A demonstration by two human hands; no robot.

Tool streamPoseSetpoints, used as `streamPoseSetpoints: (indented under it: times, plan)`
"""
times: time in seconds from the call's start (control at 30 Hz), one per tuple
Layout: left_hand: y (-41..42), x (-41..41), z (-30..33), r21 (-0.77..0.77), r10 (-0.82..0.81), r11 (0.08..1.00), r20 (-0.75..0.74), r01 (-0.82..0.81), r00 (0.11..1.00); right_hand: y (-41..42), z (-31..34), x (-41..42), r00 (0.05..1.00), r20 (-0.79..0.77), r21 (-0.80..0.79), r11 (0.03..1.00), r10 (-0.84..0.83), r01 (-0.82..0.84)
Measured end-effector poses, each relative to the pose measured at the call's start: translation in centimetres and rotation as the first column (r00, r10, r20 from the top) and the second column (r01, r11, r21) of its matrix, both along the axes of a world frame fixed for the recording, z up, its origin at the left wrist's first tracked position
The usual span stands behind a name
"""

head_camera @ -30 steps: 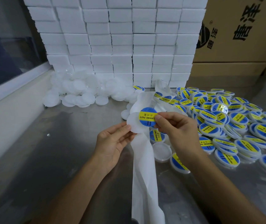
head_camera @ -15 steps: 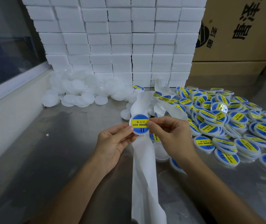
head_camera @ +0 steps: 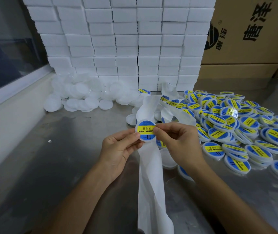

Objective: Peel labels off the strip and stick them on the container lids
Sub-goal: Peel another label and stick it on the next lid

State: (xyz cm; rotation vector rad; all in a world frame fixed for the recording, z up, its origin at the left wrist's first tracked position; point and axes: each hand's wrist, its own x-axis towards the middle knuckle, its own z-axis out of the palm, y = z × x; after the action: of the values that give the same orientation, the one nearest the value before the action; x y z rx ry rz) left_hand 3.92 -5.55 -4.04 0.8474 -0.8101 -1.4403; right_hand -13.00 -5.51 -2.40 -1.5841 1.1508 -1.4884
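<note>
A round white lid [head_camera: 146, 131] with a blue and yellow label on its face is held above the metal table. My left hand [head_camera: 119, 147] grips its lower left edge between thumb and fingers. My right hand [head_camera: 177, 141] pinches its right edge, thumb on the label. Under both hands the white backing strip [head_camera: 151, 179] runs from the near edge up to a curl with more labels [head_camera: 173, 103] still on it. A plain lid [head_camera: 168, 159] lies partly hidden beneath my right hand.
Plain white lids [head_camera: 87, 97] are heaped at the back left. Labelled lids [head_camera: 236, 125] cover the table on the right. Stacked white boxes [head_camera: 126, 39] form a wall behind, with cardboard cartons [head_camera: 253, 31] beside it. The steel table [head_camera: 59, 166] shows at the left.
One second ago my right hand held the label beside the bare lid. It came down onto the lid, and now both hands hold the labelled lid, slightly raised.
</note>
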Motion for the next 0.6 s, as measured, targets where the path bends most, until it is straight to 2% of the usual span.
streamPoseSetpoints:
  times: [0.13, 0.37, 0.6]
  plan:
    - [0.07, -0.04, -0.02, -0.01, 0.002, 1.0, -0.006, -0.002, 1.0, -0.01, -0.16, 0.09, 0.998, -0.055, -0.039, 0.999, -0.04, 0.038]
    - [0.04, -0.33, -0.22, -0.027, 0.032, 0.999, 0.044, -0.031, 0.999, 0.16, -0.27, 0.22, 0.936, -0.288, -0.152, 0.975, -0.203, 0.165]
    - [-0.17, -0.34, -0.39, -0.04, 0.035, 0.999, 0.042, -0.033, 0.999, 0.35, 0.1, 0.3, 0.873, -0.355, -0.239, 0.935, -0.335, 0.262]
